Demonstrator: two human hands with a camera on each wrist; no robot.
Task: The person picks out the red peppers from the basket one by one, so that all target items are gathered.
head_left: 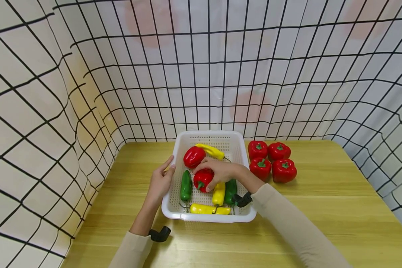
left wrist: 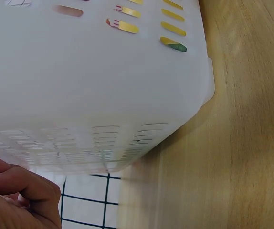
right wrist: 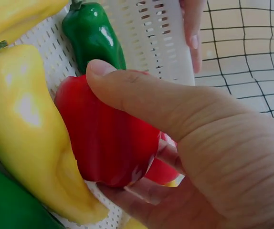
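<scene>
A white plastic basket (head_left: 209,217) with slotted walls stands on the table. My left hand (head_left: 160,182) grips its left rim; in the left wrist view those fingers (left wrist: 25,188) bend at the basket's edge. Inside the basket, my right hand (head_left: 222,170) holds a red bell pepper (right wrist: 110,133), thumb on one side and fingers round the other. Behind it lies another red bell pepper (head_left: 194,157). Around them are a green pepper (head_left: 186,185) at left, another green pepper (head_left: 230,190) at right, and yellow peppers at the back (head_left: 211,151), middle (head_left: 218,194) and front (head_left: 209,209).
Several red bell peppers (head_left: 284,170) stand grouped on the wooden table (head_left: 328,208), just right of the basket. A white sheet with a black wire grid (head_left: 214,74) rises behind the table and along both sides.
</scene>
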